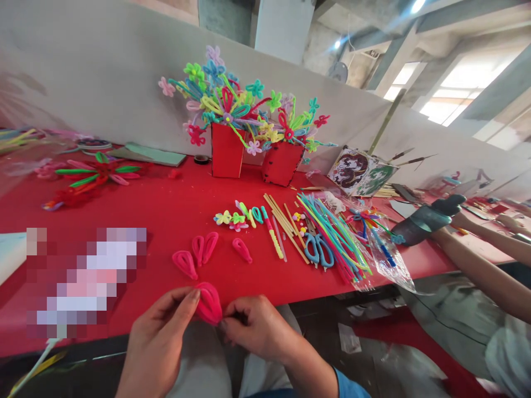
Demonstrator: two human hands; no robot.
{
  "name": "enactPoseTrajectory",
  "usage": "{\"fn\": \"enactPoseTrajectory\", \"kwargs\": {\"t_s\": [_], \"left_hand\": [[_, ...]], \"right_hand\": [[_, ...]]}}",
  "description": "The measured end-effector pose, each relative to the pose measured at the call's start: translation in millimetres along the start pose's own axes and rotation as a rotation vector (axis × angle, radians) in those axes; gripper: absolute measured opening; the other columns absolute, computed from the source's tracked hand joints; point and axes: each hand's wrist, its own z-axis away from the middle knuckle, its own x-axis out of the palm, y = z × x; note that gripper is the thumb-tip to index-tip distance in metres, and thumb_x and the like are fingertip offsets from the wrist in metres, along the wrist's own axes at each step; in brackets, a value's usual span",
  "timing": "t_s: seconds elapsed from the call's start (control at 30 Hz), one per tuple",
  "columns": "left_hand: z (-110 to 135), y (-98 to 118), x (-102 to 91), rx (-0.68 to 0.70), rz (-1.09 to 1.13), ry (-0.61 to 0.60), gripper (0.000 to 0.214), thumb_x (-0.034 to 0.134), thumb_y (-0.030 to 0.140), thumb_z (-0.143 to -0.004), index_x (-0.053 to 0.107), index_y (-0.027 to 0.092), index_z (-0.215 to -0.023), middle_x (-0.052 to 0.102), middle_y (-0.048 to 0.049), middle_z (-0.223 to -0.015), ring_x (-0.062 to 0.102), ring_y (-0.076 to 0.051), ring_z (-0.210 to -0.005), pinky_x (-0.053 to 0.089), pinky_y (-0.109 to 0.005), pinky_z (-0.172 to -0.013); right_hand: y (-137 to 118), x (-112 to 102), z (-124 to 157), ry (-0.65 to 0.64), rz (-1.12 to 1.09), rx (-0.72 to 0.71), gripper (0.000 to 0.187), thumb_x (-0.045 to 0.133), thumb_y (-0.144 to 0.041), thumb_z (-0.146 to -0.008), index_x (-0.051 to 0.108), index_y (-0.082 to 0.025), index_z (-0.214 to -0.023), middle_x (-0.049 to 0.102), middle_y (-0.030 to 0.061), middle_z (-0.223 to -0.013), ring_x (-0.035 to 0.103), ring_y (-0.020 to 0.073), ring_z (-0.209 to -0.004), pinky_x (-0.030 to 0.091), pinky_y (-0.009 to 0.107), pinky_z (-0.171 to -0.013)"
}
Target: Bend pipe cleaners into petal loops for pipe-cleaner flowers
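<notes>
Between my hands, just off the table's near edge, is a pink pipe-cleaner petal [208, 303] made of nested loops. My left hand [166, 326] pinches its upper left side between thumb and fingers. At its lower right end, my right hand [255, 326] is closed with thumb and forefinger pressed together on the tip. Beyond them on the red table [149, 221] lie more pink looped petals: one at the left [185, 263], a pair [204, 248] beside it, and a single petal [242, 250] to the right.
Blue-handled scissors [318, 251], wooden sticks [286, 221] and a bundle of pipe cleaners [332, 237] lie to the right. Two red vases [227, 150] of pipe-cleaner flowers stand at the back. A dark bottle [427, 221] lies near another person's arm [481, 265]. A pixelated object [91, 276] is at left.
</notes>
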Motion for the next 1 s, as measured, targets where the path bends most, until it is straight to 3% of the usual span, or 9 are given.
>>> {"fn": "enactPoseTrajectory", "kwargs": {"t_s": [0.1,0.2,0.3,0.4,0.53,0.67,0.8,1.0], "left_hand": [[1,-1,0.5,-0.195,0.139,0.010,0.030,0.075,0.045,-0.054,0.066,0.021,-0.070,0.071,0.0012,-0.060,0.065,-0.017,-0.059,0.053,-0.021,-0.054],[-3,2,-2.5,-0.236,0.109,0.008,0.035,0.075,0.047,-0.052,0.066,0.020,-0.071,0.070,-0.0001,-0.060,0.066,-0.019,-0.063,0.053,-0.025,-0.056],[-10,4,-11.3,-0.098,-0.063,0.096,0.036,0.070,0.051,-0.055,0.066,0.020,-0.073,0.070,-0.0007,-0.063,0.066,-0.020,-0.066,0.052,-0.026,-0.058],[-20,3,-24.0,0.062,-0.331,0.138,0.034,0.063,0.054,-0.060,0.066,0.023,-0.074,0.071,-0.0005,-0.065,0.065,-0.021,-0.066,0.051,-0.026,-0.059],[-34,-8,-38.2,0.215,-0.602,0.170,0.031,0.058,0.054,-0.064,0.065,0.026,-0.075,0.071,0.0002,-0.069,0.065,-0.022,-0.066,0.048,-0.027,-0.059],[-45,-17,-43.0,0.284,-0.661,0.153,0.029,0.054,0.053,-0.069,0.064,0.027,-0.076,0.071,0.0002,-0.073,0.066,-0.021,-0.070,0.048,-0.027,-0.063],[-49,-18,-40.1,0.324,-0.677,0.187,0.026,0.053,0.050,-0.071,0.063,0.026,-0.075,0.070,0.0010,-0.070,0.065,-0.021,-0.066,0.047,-0.027,-0.062],[-46,-19,-38.8,0.372,-0.672,0.189,0.022,0.055,0.045,-0.072,0.063,0.025,-0.075,0.070,0.0003,-0.070,0.064,-0.020,-0.065,0.048,-0.026,-0.063]], "right_hand": [[0,0,0,0.020,0.075,-0.033,0.013,0.049,-0.016,-0.074,0.061,-0.016,-0.068,0.054,-0.0040,-0.057,0.049,0.0069,-0.050,0.033,0.014,-0.044],[1,-5,-4,0.017,-0.035,0.023,0.014,0.048,-0.021,-0.076,0.059,-0.016,-0.068,0.054,-0.0034,-0.056,0.051,0.0078,-0.048,0.036,0.015,-0.045],[2,-19,-14,0.155,-0.002,0.040,0.018,0.048,-0.023,-0.077,0.057,-0.015,-0.063,0.050,-0.0038,-0.051,0.048,0.0078,-0.046,0.034,0.015,-0.045],[1,-34,-29,0.326,0.266,-0.022,0.020,0.052,-0.024,-0.077,0.059,-0.014,-0.060,0.048,-0.0040,-0.049,0.044,0.0075,-0.047,0.028,0.016,-0.045],[-1,-44,-48,0.373,0.612,-0.023,0.020,0.054,-0.026,-0.077,0.064,-0.017,-0.063,0.057,-0.0013,-0.054,0.051,0.0105,-0.052,0.026,0.019,-0.047],[0,-45,-53,0.393,0.855,0.035,0.023,0.052,-0.034,-0.081,0.066,-0.021,-0.069,0.065,0.0044,-0.063,0.059,0.0180,-0.060,0.029,0.023,-0.049],[-5,-34,-50,0.419,0.875,-0.024,0.020,0.049,-0.035,-0.085,0.064,-0.022,-0.087,0.068,0.0047,-0.077,0.063,0.0194,-0.069,0.038,0.025,-0.055],[-26,18,-75,0.207,0.957,-0.315,0.020,0.052,-0.032,-0.082,0.060,-0.021,-0.096,0.066,0.0040,-0.089,0.062,0.0198,-0.081,0.045,0.025,-0.062]]}}
